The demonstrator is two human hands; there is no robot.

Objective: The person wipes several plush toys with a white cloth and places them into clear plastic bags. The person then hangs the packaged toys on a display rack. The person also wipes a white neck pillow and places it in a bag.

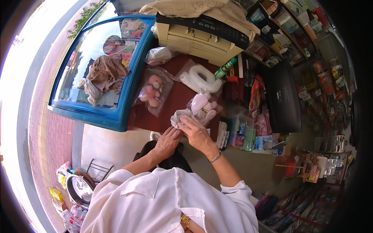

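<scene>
A crumpled grey-white cloth [179, 117] lies at the near edge of the dark red table [177, 91]. My right hand [194, 131] grips this cloth from above, its fingers over the fabric. Close beside it, my left hand [168, 142] reaches to the table's edge, fingertips near the cloth's lower side. Whether the left fingers hold anything is hidden. Just beyond the right hand sits a pink plush toy [200, 102] in a clear plastic bag. Another bagged plush toy, a pink bear [153, 91], rests to the left. Farther back is a bagged white ring-shaped item [201, 78].
A cream and black printer [201, 38] stands at the back. On the left, a blue-framed glass-top freezer [125, 104] carries a brown cloth [105, 71]. A green bottle [225, 68], a clear plastic bin [243, 131] and a black monitor [282, 99] are to the right.
</scene>
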